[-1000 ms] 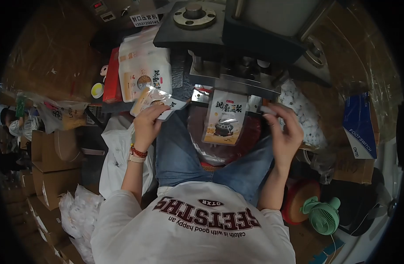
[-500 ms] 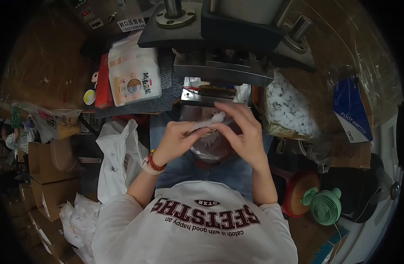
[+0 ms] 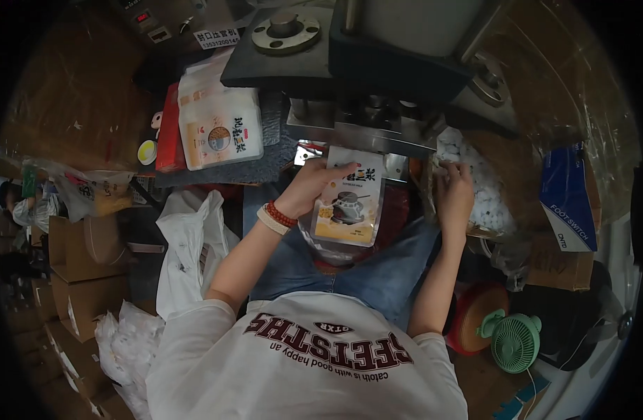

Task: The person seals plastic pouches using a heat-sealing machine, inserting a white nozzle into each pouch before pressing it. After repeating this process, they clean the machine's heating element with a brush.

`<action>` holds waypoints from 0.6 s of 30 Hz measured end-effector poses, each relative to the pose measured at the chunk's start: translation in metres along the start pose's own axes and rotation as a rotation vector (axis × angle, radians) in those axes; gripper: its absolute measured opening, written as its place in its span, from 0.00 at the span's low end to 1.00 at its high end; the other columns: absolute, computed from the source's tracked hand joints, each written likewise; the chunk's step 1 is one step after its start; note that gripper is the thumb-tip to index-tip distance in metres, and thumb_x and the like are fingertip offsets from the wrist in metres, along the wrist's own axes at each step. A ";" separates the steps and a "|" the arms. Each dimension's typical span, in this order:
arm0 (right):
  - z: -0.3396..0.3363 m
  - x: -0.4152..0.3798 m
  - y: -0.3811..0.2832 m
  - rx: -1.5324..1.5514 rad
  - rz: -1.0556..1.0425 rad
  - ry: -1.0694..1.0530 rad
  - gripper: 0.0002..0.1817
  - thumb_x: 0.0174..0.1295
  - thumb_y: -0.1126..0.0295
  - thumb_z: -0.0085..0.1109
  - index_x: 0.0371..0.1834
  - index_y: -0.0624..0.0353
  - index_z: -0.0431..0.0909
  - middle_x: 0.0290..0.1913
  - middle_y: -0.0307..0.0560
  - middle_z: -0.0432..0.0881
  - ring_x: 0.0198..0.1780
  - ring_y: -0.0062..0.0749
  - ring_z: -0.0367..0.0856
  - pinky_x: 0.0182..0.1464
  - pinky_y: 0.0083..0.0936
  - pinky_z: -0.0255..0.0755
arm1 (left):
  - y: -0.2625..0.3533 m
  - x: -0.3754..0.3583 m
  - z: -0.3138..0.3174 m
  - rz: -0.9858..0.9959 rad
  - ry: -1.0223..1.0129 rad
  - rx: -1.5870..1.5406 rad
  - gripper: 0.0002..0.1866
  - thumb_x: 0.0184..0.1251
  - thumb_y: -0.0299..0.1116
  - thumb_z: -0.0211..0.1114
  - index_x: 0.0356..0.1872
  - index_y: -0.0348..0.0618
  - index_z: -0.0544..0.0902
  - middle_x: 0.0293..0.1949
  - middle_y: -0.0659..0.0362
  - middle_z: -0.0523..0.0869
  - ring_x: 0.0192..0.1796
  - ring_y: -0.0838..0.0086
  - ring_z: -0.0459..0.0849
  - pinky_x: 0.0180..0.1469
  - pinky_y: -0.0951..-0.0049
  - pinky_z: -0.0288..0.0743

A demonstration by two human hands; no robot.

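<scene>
Over blue jeans (image 3: 398,260), a seated worker's left hand (image 3: 309,187) pinches the side of a white-and-yellow printed plastic pouch (image 3: 347,203). The right hand (image 3: 453,189), fingers partly curled, reaches the edge of a clear plastic bag (image 3: 489,229) of small white pieces (image 3: 486,189); whether it grips one cannot be told. The step appears to be picking from the bag, calling for a light pinch and a steady pouch. Beyond stands a dark metal press (image 3: 391,61); contact with the pouch is unclear.

There is one white-and-orange printed plastic pouch (image 3: 347,203), one stack of similar pouches (image 3: 220,126), one heap of small white pieces (image 3: 481,192), too many to count, and one green plastic fan (image 3: 515,343).
</scene>
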State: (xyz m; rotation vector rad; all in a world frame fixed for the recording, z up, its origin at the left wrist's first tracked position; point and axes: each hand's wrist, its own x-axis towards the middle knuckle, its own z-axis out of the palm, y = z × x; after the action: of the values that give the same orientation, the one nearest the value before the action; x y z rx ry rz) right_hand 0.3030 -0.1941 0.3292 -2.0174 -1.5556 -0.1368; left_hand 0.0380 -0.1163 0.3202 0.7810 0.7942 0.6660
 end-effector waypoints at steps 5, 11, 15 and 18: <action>-0.013 -0.002 -0.010 0.276 0.228 0.007 0.10 0.57 0.76 0.63 0.42 0.63 0.80 0.40 0.50 0.78 0.40 0.40 0.79 0.41 0.29 0.74 | 0.033 -0.027 -0.054 0.572 0.539 1.107 0.32 0.59 0.48 0.70 0.62 0.44 0.74 0.59 0.51 0.79 0.59 0.60 0.78 0.60 0.60 0.69; -0.030 -0.025 -0.061 0.831 0.171 0.110 0.15 0.58 0.79 0.64 0.49 0.65 0.77 0.47 0.47 0.81 0.45 0.25 0.79 0.48 0.22 0.74 | 0.018 -0.076 -0.114 0.647 0.392 1.788 0.35 0.50 0.36 0.72 0.63 0.51 0.73 0.64 0.55 0.74 0.64 0.61 0.74 0.64 0.58 0.67; -0.033 -0.038 -0.122 0.985 -0.136 0.039 0.28 0.55 0.82 0.66 0.60 0.66 0.67 0.43 0.48 0.84 0.48 0.25 0.79 0.51 0.22 0.73 | 0.018 -0.096 -0.077 0.586 0.460 1.373 0.23 0.46 0.17 0.61 0.46 0.46 0.85 0.42 0.59 0.88 0.46 0.65 0.86 0.44 0.70 0.79; -0.015 -0.036 -0.138 0.644 -0.463 0.039 0.35 0.53 0.80 0.66 0.66 0.63 0.64 0.41 0.50 0.84 0.46 0.42 0.79 0.52 0.33 0.71 | 0.018 -0.095 -0.054 0.963 0.367 1.382 0.25 0.43 0.16 0.61 0.46 0.47 0.84 0.44 0.59 0.88 0.47 0.67 0.86 0.45 0.70 0.80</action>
State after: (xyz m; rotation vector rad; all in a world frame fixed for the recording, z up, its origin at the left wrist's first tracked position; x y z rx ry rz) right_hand 0.1700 -0.2118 0.3789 -1.1438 -1.7352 0.1348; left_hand -0.0610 -0.1602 0.3447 2.4397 1.1896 1.1002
